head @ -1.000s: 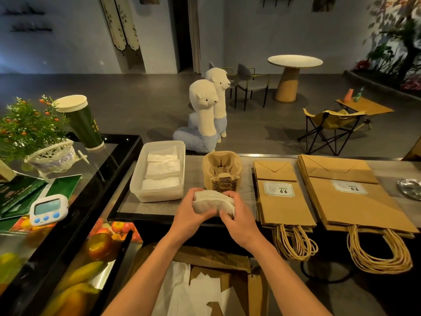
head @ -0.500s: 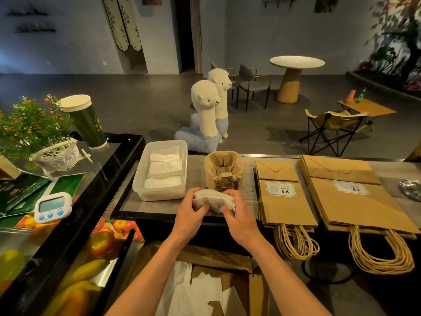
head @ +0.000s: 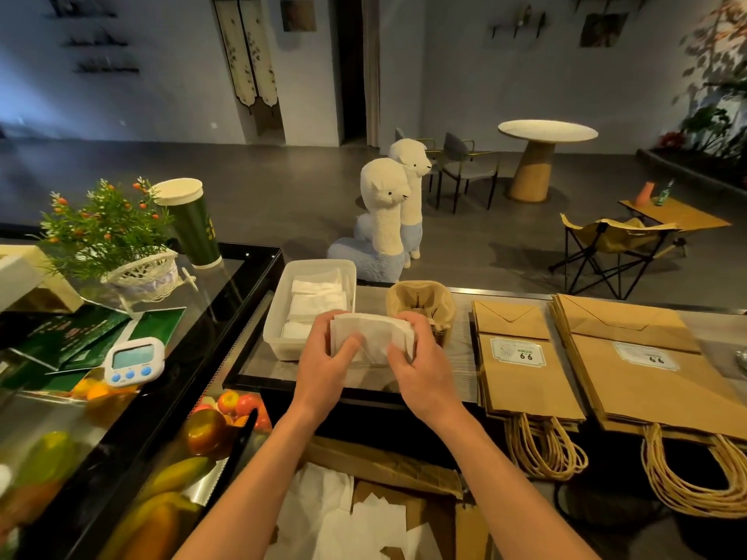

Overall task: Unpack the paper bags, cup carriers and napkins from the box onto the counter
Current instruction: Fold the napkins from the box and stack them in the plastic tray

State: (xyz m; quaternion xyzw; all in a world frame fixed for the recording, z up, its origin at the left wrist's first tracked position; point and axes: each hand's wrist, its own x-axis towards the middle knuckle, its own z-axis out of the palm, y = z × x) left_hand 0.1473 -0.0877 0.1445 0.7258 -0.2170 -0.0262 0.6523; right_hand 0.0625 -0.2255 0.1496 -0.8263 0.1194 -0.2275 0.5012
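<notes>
left grip [head: 323, 359]: curled round napkin stack [head: 370, 337], left end
right grip [head: 424, 369]: curled round right end
napkin stack: white, soft, folded paper

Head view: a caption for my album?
Left hand and right hand grip a napkin stack above the counter, beside the tub.

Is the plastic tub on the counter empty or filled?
Not empty: the tub holds several white napkin stacks, lying flat inside.
</notes>
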